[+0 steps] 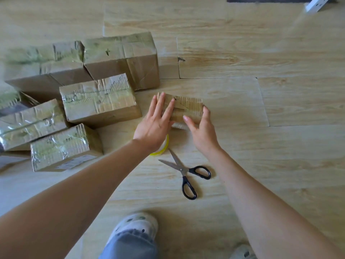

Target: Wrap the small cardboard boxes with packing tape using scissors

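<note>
The box (188, 107) lies mid-floor (261, 53). The left hand (155, 126) presses flat on its top, grip apart, fingers straight. The right hand (201, 131) has its grip clamped on the box's right end. The tape (164, 146) and open scissors (184, 171) lie just nearer, with taped boxes (99, 101) piled to the left.

Scissors (186, 172) right of boxes (82, 101)

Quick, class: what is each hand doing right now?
Left hand: open, pressing flat on the small box.
Right hand: gripping the box's end.
</note>
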A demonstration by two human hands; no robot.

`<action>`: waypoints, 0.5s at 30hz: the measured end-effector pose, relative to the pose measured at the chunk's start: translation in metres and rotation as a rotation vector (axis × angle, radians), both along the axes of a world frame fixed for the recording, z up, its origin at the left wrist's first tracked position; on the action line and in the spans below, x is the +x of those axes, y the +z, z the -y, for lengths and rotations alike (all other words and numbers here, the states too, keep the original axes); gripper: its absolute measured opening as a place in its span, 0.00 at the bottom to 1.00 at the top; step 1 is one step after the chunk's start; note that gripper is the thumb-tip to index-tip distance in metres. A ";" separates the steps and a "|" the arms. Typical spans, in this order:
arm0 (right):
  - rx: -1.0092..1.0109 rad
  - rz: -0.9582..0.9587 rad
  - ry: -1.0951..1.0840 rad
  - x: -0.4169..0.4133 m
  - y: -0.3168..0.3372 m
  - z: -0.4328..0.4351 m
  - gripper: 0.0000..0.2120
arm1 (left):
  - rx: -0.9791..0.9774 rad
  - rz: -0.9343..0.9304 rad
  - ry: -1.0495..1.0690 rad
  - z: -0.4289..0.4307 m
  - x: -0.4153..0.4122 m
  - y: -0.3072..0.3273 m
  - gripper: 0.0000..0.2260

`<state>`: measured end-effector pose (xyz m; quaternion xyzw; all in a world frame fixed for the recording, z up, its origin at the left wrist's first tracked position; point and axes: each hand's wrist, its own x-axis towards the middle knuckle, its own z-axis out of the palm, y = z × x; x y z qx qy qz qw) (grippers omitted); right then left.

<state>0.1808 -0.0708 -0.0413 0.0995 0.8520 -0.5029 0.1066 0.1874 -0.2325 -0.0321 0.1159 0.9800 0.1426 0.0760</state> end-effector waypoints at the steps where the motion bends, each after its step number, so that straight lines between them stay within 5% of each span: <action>1: -0.004 -0.004 0.004 -0.002 0.000 0.007 0.35 | -0.023 -0.012 -0.007 0.008 0.001 0.002 0.27; 15: 0.050 0.048 0.098 -0.022 -0.006 0.047 0.38 | -0.163 -0.034 -0.109 0.064 0.005 0.008 0.25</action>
